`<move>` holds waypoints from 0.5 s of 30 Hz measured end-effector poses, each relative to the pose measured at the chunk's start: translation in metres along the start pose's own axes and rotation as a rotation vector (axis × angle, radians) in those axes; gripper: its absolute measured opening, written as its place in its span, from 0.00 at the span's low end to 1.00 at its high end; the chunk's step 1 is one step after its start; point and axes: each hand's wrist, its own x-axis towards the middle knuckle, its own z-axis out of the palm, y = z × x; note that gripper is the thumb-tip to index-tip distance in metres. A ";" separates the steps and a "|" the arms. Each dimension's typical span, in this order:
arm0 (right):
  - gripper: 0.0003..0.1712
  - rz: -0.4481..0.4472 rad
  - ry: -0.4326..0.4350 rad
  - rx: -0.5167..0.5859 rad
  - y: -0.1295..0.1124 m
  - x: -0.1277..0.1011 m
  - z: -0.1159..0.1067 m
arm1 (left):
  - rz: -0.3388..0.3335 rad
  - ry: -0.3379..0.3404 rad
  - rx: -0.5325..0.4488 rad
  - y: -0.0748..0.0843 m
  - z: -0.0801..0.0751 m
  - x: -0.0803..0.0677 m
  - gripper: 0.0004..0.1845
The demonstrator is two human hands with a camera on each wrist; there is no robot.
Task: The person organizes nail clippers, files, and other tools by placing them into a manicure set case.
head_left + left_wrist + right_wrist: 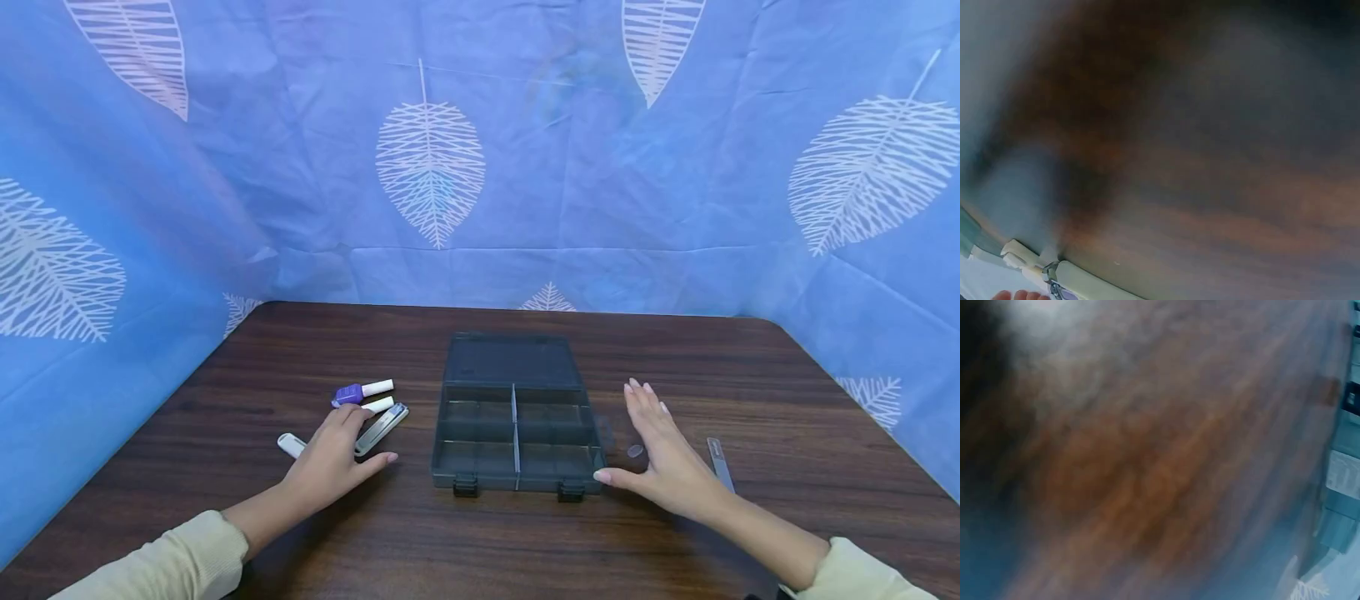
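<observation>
My left hand [330,462] lies palm down at the left, fingers relaxed and thumb apart. Its fingertips overlap a white-capped bottle [378,405]. Between finger and thumb a silver nail clipper [381,429] shows, while a white-ended piece [291,444] pokes out on the hand's other side. A purple nail polish bottle [348,395] with a white cap lies just beyond. My right hand [667,467] is spread flat with nothing held, its thumb tip at the near right corner of a dark translucent compartment box [517,477]. The box's lid [513,360] is folded back.
To the right of the right hand lies a slim grey strip [720,464], partly behind the wrist. A small clear disc [635,451] sits between box and right hand. Blue leaf-patterned cloth [510,192] rises around the wooden table [420,550]. Both wrist views are mostly blurred.
</observation>
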 end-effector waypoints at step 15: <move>0.61 0.035 -0.093 0.005 -0.009 0.006 0.012 | -0.066 -0.061 -0.017 -0.002 0.007 0.007 0.17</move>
